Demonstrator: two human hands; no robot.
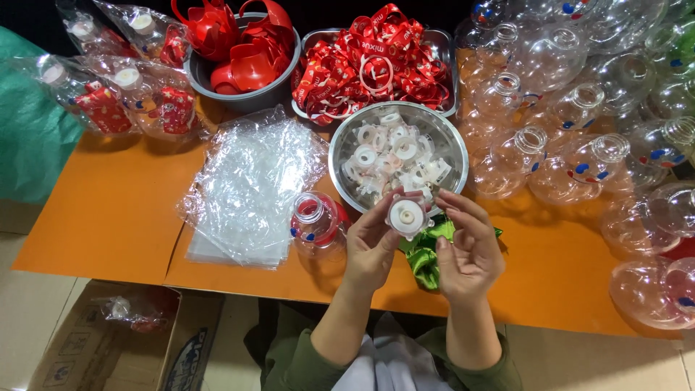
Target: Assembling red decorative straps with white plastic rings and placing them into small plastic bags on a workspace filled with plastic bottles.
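Observation:
A small white round lid is pinched between the fingertips of my left hand and my right hand, just above the near rim of a steel bowl that holds several more white lids. A clear round bottle with a red part inside lies on the orange table just left of my left hand. Under my hands lies a crumpled green cloth.
A stack of clear plastic bags lies to the left. A grey bowl of red handles and a tray of red straps stand at the back. Many clear bottles fill the right side. Bagged bottles lie far left. A cardboard box stands below the table.

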